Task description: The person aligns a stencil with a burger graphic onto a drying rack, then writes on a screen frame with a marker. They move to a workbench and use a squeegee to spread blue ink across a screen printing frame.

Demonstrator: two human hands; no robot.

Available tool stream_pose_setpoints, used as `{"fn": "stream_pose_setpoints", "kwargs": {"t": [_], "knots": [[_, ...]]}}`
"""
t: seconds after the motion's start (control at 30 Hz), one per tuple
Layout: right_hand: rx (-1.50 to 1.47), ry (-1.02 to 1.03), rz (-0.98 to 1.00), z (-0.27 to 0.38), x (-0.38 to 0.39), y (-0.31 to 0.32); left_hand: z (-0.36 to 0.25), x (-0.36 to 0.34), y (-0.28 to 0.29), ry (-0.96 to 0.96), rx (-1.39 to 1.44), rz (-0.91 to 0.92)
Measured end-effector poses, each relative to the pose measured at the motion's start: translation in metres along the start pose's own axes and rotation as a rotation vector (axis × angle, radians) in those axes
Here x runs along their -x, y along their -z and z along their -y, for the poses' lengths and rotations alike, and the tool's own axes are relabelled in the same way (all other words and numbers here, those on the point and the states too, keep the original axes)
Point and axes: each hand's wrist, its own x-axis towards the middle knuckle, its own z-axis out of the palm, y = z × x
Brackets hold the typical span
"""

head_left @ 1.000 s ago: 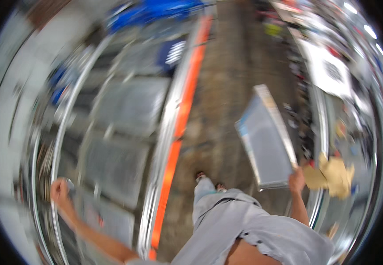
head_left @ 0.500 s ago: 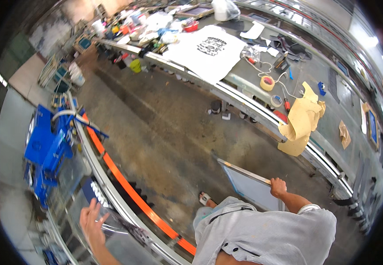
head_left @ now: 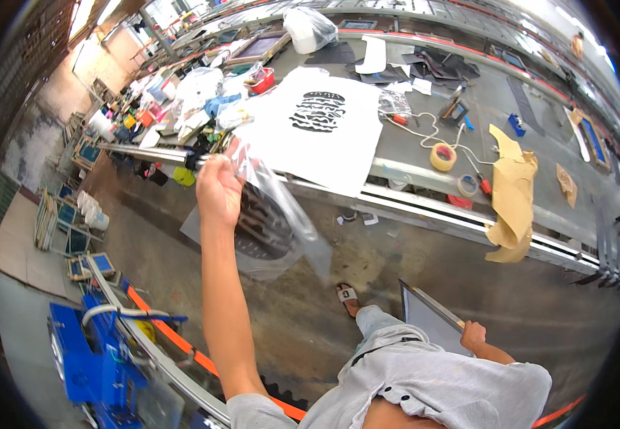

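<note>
Raised at the centre left, my left hand (head_left: pixel 218 187) pinches one edge of a clear film (head_left: pixel 270 223) printed with a black design. The film hangs, curled and smeared by motion, above the floor and in front of the long table. Lower down at the right, my right hand (head_left: pixel 473 333) is closed round the rim of a flat framed printing screen (head_left: pixel 428 314), held tilted beside my leg. On the table beyond the film lies a white sheet (head_left: pixel 356 146) with a black burger-shaped print; whether it is cloth or paper I cannot tell.
The long table (head_left: pixel 424 171) bears tape rolls (head_left: pixel 443 156), crumpled brown paper (head_left: pixel 513 200), a white cord and a red basket (head_left: pixel 260 81). At the lower left stand a blue machine (head_left: pixel 92 357) and a curved rail with an orange strip (head_left: pixel 170 332). Frames and buckets (head_left: pixel 94 214) line the left wall.
My left hand has gone from the rail side at the lower left up toward the long table, with the film in it. The view has turned; my right hand still holds the screen.
</note>
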Motion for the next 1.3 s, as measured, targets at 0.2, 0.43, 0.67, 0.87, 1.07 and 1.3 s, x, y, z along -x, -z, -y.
{"fn": "stream_pose_setpoints", "kwargs": {"t": [0.2,0.43,0.67,0.87,1.07,1.3], "knots": [[-0.106,-0.121,0.099,0.103,-0.032,0.038,-0.039,-0.162,0.016,-0.117,0.372,0.293],[-0.249,-0.18,0.141,0.183,-0.06,0.08,0.022,-0.183,0.118,-0.198,0.578,0.215],[-0.356,-0.284,0.111,0.253,-0.045,0.112,0.21,-0.173,0.26,0.274,0.142,-0.401],[-0.33,-0.41,0.029,0.325,-0.012,0.128,0.271,-0.2,0.301,0.567,-0.29,-0.463],[-0.301,-0.444,-0.085,0.398,0.043,0.131,0.252,-0.188,0.329,0.679,-0.369,-0.278],[-0.188,-0.289,-0.083,0.507,0.036,0.19,0.167,-0.028,0.51,0.978,-0.44,-0.071]]}}
